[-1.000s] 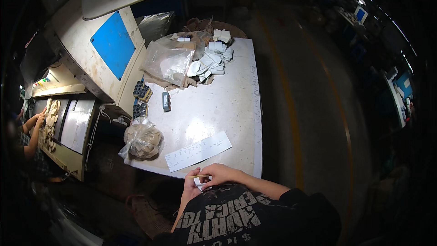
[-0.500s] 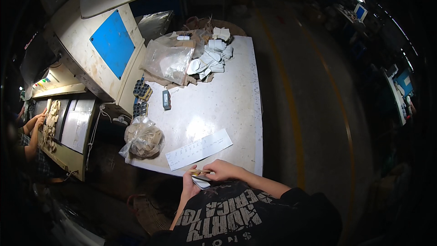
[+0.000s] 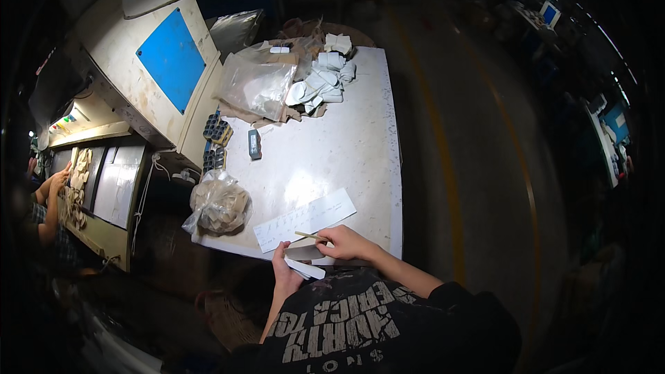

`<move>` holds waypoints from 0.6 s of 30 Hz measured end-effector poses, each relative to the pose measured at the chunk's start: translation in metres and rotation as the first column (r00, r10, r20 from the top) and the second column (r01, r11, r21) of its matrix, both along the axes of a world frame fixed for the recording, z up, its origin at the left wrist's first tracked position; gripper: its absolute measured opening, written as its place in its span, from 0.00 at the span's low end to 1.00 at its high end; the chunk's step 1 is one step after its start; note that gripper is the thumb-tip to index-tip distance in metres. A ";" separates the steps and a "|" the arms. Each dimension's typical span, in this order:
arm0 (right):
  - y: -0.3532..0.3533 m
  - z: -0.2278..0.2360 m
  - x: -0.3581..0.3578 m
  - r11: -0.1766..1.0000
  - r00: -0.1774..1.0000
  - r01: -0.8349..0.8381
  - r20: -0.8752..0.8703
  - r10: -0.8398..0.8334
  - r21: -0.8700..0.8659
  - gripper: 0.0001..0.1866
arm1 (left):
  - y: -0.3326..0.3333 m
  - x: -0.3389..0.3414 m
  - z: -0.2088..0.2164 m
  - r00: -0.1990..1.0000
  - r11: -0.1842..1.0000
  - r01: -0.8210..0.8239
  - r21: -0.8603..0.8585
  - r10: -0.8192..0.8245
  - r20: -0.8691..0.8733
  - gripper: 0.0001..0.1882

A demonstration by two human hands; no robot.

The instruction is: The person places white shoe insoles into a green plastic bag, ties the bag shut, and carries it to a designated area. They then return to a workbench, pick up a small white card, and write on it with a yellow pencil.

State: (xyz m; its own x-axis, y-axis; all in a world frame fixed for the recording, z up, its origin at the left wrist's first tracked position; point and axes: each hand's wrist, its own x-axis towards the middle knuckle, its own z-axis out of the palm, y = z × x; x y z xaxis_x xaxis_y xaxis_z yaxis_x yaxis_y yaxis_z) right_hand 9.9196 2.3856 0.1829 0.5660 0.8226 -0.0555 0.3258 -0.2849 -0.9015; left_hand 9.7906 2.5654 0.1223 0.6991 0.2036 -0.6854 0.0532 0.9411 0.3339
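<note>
Near the table's front edge, my left hand (image 3: 285, 274) is closed on a small stack of white flat pieces (image 3: 305, 269) with rounded ends. My right hand (image 3: 341, 242) pinches a thin tan stick (image 3: 310, 236), perhaps a pencil or brush; its tip is too small to tell. A greyish flat piece (image 3: 305, 253) spans the gap between both hands, touching the fingers of each. Just beyond lies a long white paper strip (image 3: 305, 219) with handwriting on it.
On the white table (image 3: 346, 138) sit a clear bag of tan pieces (image 3: 220, 205), a small dark box (image 3: 254, 145), black-and-yellow blocks (image 3: 217, 131), a flat plastic bag (image 3: 256, 88) and piled white pieces (image 3: 322, 83). A large machine (image 3: 131, 55) borders the left; another person's hands (image 3: 61, 179) work beyond it.
Both hands have come slightly apart and nearer the table edge. The right hand has risen with the stick, and the greyish piece now shows more between the hands.
</note>
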 end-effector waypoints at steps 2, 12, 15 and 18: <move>-0.003 0.002 0.004 0.994 0.994 0.110 -0.022 -0.110 0.015 0.11 | 0.001 0.002 0.007 0.999 0.999 0.033 0.015 -0.033 -0.026 0.16; -0.016 0.004 0.019 0.951 0.949 0.306 0.066 -0.308 0.032 0.11 | -0.007 -0.002 0.013 0.979 0.994 0.111 0.026 -0.113 0.168 0.15; -0.021 -0.001 0.022 0.906 0.904 0.387 -0.125 -0.409 -0.171 0.12 | -0.014 -0.004 0.009 0.978 0.986 0.167 0.001 -0.166 0.128 0.12; -0.029 -0.005 0.010 0.884 0.875 0.466 -0.165 -0.455 0.039 0.12 | -0.021 -0.008 0.009 0.935 0.928 0.325 0.182 -0.344 0.085 0.11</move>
